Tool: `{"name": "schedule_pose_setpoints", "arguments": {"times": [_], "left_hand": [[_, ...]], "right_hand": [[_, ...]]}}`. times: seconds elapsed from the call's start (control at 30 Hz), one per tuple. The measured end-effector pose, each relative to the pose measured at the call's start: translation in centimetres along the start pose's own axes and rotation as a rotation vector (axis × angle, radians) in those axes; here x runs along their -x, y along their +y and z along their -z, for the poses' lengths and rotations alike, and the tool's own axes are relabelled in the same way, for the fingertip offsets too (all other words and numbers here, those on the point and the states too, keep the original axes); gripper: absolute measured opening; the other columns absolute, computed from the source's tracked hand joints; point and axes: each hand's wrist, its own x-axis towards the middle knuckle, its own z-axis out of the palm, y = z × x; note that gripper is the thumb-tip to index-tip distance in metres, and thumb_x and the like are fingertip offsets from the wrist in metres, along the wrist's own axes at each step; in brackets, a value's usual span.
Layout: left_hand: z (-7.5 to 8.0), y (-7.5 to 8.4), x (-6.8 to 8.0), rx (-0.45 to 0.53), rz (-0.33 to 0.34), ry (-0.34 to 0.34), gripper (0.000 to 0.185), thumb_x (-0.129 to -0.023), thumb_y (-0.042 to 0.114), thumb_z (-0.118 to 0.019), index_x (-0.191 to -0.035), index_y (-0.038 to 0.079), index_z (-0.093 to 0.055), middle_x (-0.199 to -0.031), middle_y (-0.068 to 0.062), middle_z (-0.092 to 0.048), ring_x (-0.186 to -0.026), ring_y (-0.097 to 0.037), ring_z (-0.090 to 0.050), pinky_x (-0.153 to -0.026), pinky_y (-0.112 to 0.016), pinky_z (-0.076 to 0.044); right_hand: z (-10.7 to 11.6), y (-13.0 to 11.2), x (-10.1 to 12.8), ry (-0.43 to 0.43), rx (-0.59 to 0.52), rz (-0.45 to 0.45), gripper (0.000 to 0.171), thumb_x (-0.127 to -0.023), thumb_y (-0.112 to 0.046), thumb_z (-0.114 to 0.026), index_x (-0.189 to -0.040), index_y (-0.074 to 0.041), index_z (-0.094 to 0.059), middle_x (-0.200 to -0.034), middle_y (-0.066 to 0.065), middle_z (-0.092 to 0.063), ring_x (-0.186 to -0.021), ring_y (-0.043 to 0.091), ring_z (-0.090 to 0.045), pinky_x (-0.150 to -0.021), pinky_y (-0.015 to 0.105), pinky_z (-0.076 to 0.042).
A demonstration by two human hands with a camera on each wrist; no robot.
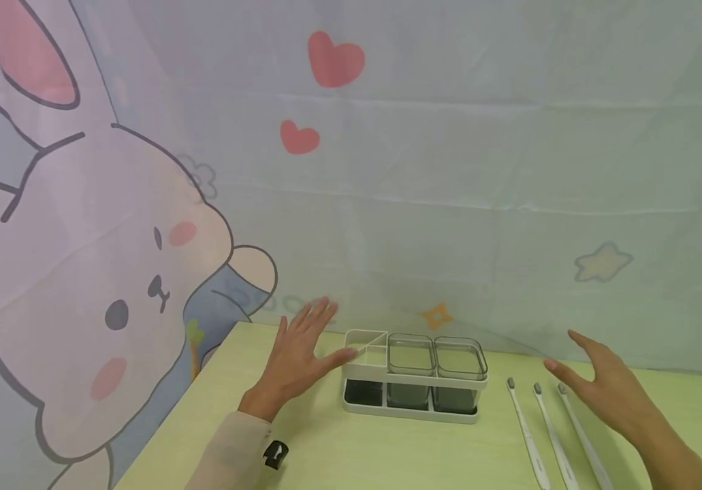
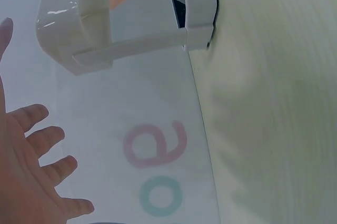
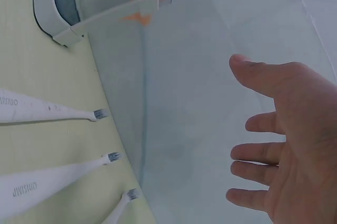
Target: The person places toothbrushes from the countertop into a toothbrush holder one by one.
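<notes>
Left hand (image 1: pixel 299 357) raised just left of a white toothbrush holder (image 1: pixel 412 381), fingers spread and straight, thumb tip close to the holder's left end, perhaps brushing it; contact impossible to judge from the head view. Grip wide, holding nothing. Seen from the left wrist, same hand (image 2: pixel 26 171) open with fingers fanned, holder's rounded white end (image 2: pixel 79 29) above and clear of the fingers.

Right hand (image 1: pixel 611 391) lifted to the right of the holder, fingers extended and loosely parted, palm turned toward the holder. Grip wide here too, nothing held. Hovering over three white toothbrushes (image 1: pixel 537 435) lying side by side on the desk (image 1: pixel 387 456), bristle heads pointing toward the backdrop. From the right wrist, hand (image 3: pixel 289 145) open against the cloth, toothbrush heads (image 3: pixel 100 113) in a row at the desk's far edge, well apart from the fingers.

Holder standing upright near the back edge of the pale green desk, between the two hands: divided open compartment at its left end, two clear square cups (image 1: pixel 436 357) seated beside it, dark slots beneath.

Behind everything, a printed cloth backdrop (image 1: pixel 449 170) with a cartoon rabbit (image 1: pixel 93 286), pink hearts and a star. Beige sleeve (image 1: pixel 228 452) with a small black clip on the left forearm.
</notes>
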Motion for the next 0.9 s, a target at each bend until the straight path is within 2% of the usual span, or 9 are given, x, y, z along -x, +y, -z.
{"name": "schedule_pose_setpoints", "arguments": {"times": [0.13, 0.23, 0.37, 0.5, 0.7, 0.83, 0.9], "left_hand": [[-0.3, 0.0, -0.1, 0.062, -0.008, 0.000, 0.094, -0.095, 0.067, -0.066, -0.169, 0.018, -0.034, -0.174, -0.005, -0.025, -0.161, -0.030, -0.018, -0.129, -0.069, -0.004], [-0.4, 0.2, -0.1, 0.131, 0.011, -0.011, 0.093, -0.095, 0.061, -0.071, -0.169, 0.018, -0.034, -0.174, -0.003, -0.025, -0.161, -0.030, -0.019, -0.130, -0.066, -0.010], [-0.6, 0.4, 0.0, 0.243, 0.055, -0.028, 0.088, -0.095, 0.055, -0.076, -0.166, 0.017, -0.041, -0.174, -0.001, -0.027, -0.159, -0.033, -0.025, -0.127, -0.067, -0.023], [-0.9, 0.4, -0.1, 0.336, 0.071, -0.025, 0.082, -0.095, 0.048, -0.079, -0.163, 0.015, -0.047, -0.172, -0.003, -0.033, -0.157, -0.033, -0.030, -0.125, -0.066, -0.029], [-1.3, 0.5, -0.2, 0.431, 0.059, -0.011, 0.080, -0.095, 0.039, -0.083, -0.160, 0.008, -0.049, -0.166, -0.008, -0.043, -0.152, -0.032, -0.041, -0.122, -0.053, -0.041], [-1.6, 0.5, -0.2, 0.493, 0.087, -0.028, 0.079, -0.094, 0.036, -0.084, -0.160, 0.010, -0.049, -0.164, -0.007, -0.046, -0.150, -0.030, -0.044, -0.120, -0.045, -0.045], [-1.7, 0.5, -0.2, 0.521, 0.098, -0.032, 0.077, -0.094, 0.035, -0.084, -0.159, 0.010, -0.050, -0.161, -0.008, -0.049, -0.148, -0.031, -0.047, -0.119, -0.045, -0.046]], "right_hand": [[0.4, 0.2, 0.1, -0.021, 0.012, -0.025, 0.087, -0.110, -0.049, -0.056, -0.162, 0.013, -0.022, -0.152, 0.047, -0.035, -0.129, 0.070, -0.043, -0.097, 0.081, -0.044], [0.5, 0.4, 0.2, -0.021, 0.002, -0.029, 0.085, -0.111, -0.048, -0.056, -0.160, 0.013, -0.026, -0.149, 0.047, -0.041, -0.125, 0.068, -0.050, -0.093, 0.078, -0.050], [0.5, 0.9, 0.4, -0.016, -0.006, -0.033, 0.077, -0.111, -0.046, -0.057, -0.157, 0.012, -0.035, -0.145, 0.043, -0.049, -0.127, 0.062, -0.052, -0.091, 0.077, -0.051], [0.5, 1.4, 0.5, -0.014, -0.002, -0.043, 0.068, -0.111, -0.045, -0.056, -0.149, 0.011, -0.046, -0.138, 0.037, -0.058, -0.124, 0.058, -0.056, -0.088, 0.073, -0.053], [0.4, 2.0, 0.7, -0.029, -0.022, -0.062, 0.062, -0.111, -0.043, -0.057, -0.142, 0.011, -0.054, -0.128, 0.030, -0.068, -0.115, 0.050, -0.065, -0.085, 0.064, -0.059], [0.3, 2.4, 0.8, -0.035, -0.054, -0.076, 0.061, -0.111, -0.042, -0.059, -0.140, 0.011, -0.055, -0.126, 0.028, -0.069, -0.111, 0.046, -0.067, -0.083, 0.059, -0.062], [0.2, 2.6, 0.8, -0.042, -0.073, -0.083, 0.059, -0.111, -0.041, -0.059, -0.139, 0.011, -0.056, -0.124, 0.027, -0.070, -0.108, 0.042, -0.070, -0.082, 0.054, -0.063]]}}
